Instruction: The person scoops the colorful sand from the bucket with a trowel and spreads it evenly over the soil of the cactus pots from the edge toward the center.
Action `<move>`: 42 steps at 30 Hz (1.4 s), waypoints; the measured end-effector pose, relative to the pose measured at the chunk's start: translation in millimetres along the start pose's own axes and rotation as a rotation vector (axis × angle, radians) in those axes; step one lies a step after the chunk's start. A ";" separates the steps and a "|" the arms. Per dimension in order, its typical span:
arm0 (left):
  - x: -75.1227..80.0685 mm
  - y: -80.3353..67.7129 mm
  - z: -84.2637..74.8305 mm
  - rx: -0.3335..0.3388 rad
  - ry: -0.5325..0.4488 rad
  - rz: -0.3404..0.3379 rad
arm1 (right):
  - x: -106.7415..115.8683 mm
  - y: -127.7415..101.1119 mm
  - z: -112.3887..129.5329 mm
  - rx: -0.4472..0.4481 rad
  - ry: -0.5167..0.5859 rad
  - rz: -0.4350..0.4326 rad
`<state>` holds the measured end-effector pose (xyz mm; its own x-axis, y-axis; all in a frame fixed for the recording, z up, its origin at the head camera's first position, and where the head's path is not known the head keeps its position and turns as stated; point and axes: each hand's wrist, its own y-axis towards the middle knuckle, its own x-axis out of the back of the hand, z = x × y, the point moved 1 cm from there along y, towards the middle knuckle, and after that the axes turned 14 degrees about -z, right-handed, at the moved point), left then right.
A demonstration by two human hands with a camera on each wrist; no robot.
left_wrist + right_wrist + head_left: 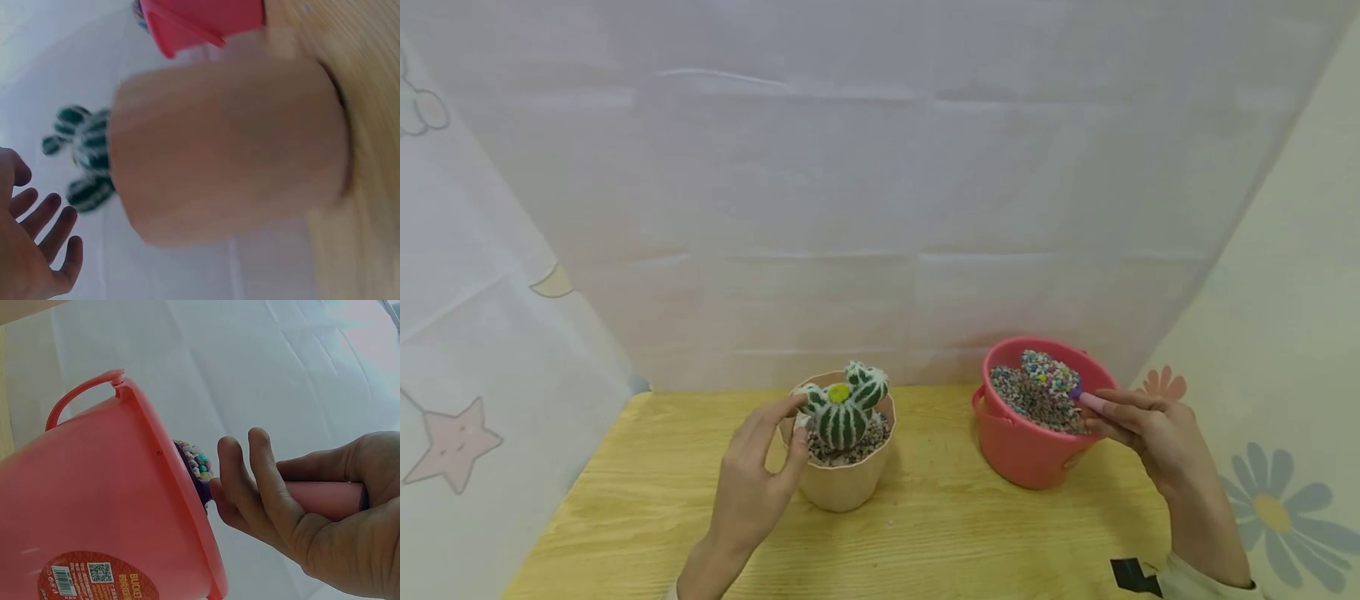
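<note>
Looking down from the head camera, I see my left hand point(752, 483) nearest me on the wooden table point(647, 517), its fingers loose and spread, holding nothing. Its fingertips lie just beside the rim of the beige pot point(844, 483), and I cannot tell whether they touch it. In the left wrist view the same fingers point(47, 234) stand apart from the pot. One pot stands there, with one striped green cactus point(842, 408) in gravel.

Further right, my right hand point(1146, 433) grips a pink handle point(325, 497), fingers curled round it. This is a scoop point(1051, 371) heaped with coloured pebbles, held above the rim of the single red bucket point(1030, 458). The bucket itself holds more pebbles and stands on the table, well apart from the pot. Behind both hangs a pale sheet point(880, 167).
</note>
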<state>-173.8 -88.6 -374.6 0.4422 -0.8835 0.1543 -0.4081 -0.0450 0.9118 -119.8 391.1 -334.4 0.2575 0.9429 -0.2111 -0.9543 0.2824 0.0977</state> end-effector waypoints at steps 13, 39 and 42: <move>11.6 -35.6 73.2 0.490 -0.047 0.210 | -7.5 -1.7 -2.6 0.033 -0.032 0.059; -21.8 -69.3 78.6 0.762 -0.274 0.319 | -17.2 1.9 -7.1 0.011 -0.050 0.015; -22.5 -67.8 78.6 0.764 -0.278 0.325 | -20.7 2.0 -8.8 0.020 -0.033 0.023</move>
<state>-218.8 -102.3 -469.8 0.0404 -0.9841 0.1730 -0.9477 0.0171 0.3186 -128.4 370.6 -338.5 0.2411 0.9544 -0.1761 -0.9568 0.2641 0.1218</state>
